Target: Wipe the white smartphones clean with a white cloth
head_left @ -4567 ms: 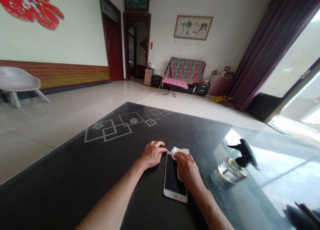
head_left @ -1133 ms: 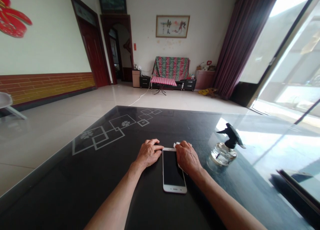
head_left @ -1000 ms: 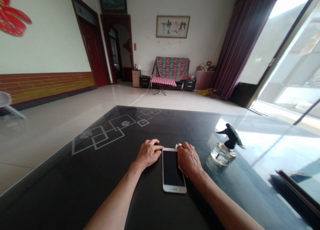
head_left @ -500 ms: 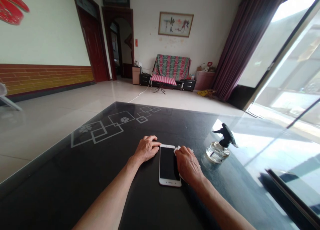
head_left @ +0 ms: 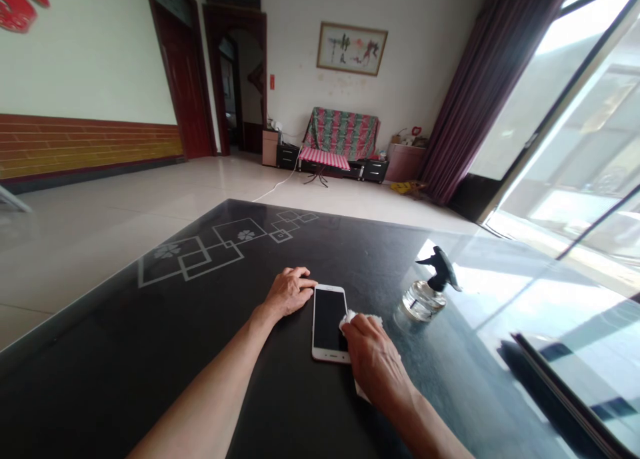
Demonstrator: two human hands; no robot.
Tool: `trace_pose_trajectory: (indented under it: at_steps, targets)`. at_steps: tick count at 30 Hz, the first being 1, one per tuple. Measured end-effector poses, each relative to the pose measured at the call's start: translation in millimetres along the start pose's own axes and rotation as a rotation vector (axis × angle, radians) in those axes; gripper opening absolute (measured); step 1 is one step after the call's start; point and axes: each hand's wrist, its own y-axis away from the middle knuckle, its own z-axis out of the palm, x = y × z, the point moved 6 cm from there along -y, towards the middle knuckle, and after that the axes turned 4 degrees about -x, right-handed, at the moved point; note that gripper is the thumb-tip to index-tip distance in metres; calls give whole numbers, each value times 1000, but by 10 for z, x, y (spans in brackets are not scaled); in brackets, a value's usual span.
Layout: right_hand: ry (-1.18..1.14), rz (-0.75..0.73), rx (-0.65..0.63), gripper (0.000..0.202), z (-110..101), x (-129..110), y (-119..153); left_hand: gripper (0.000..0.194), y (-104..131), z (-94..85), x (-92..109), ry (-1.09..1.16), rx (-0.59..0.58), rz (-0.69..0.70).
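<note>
A white-framed smartphone (head_left: 329, 322) with a dark screen lies face up on the black table (head_left: 280, 406). My left hand (head_left: 290, 292) rests on the tabletop at the phone's upper left, its fingers apart and a fingertip at the corner. Bunched under the fingers of my right hand (head_left: 373, 352) is a white tissue (head_left: 350, 318), pressed along the phone's right edge. The hand covers most of the tissue and the phone's lower right corner. To the right stands a clear spray bottle (head_left: 423, 302) with a black trigger head.
A long dark object (head_left: 565, 386) lies at the table's right side. Beyond the table, a small stand with a pink striped cover (head_left: 325, 158) is on the floor before a cloth-draped object (head_left: 343, 134). Large windows (head_left: 575, 112) are at the right.
My right hand has slid with the tissue down the phone's right edge, toward me. My left hand keeps its place at the upper left corner. The whole view has shifted slightly.
</note>
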Motion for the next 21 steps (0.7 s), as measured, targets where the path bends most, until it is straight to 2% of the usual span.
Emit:
trace_pose_trajectory:
  at_steps: [7,10,15,21]
  targets:
    - [-116,-57,-18,23,-14,-58,295,27,4,-10,12,1,3,7]
    - [-121,-75,-25,23,-31,-57,296,26,3,-7,11,0,2,11]
    - [-43,-108,5,24,-71,24,-34,27,3,-10,13,-3,-3,11]
    - [34,-124,15,28,-41,232,-486,25,13,-29,34,-7,4,3]
